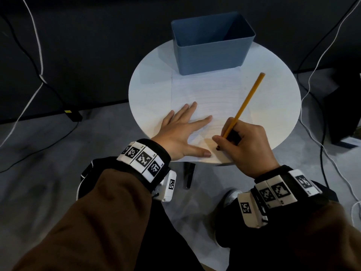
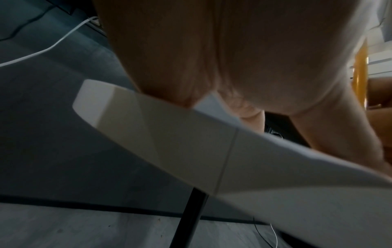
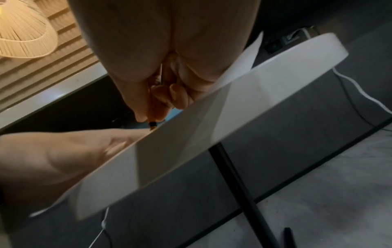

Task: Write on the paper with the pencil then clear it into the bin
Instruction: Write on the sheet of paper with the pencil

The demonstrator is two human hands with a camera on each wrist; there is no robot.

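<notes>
Yellow pencil gripped over lined paper

White round table (image 1: 148, 90) fills the middle of the head view, with the blue bin (image 1: 211, 53) at its upper edge. Paper (image 1: 211, 94) lies just below the bin. Left hand (image 1: 181, 132) lies flat on the paper's lower left, fingers spread. Right hand (image 1: 246, 145) pinches the pencil (image 1: 246, 102), tip down at the paper's lower edge.

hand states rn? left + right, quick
Left hand: open, fingers spread flat, pressing on the paper.
Right hand: closed around the pencil, tip down at the paper.
</notes>
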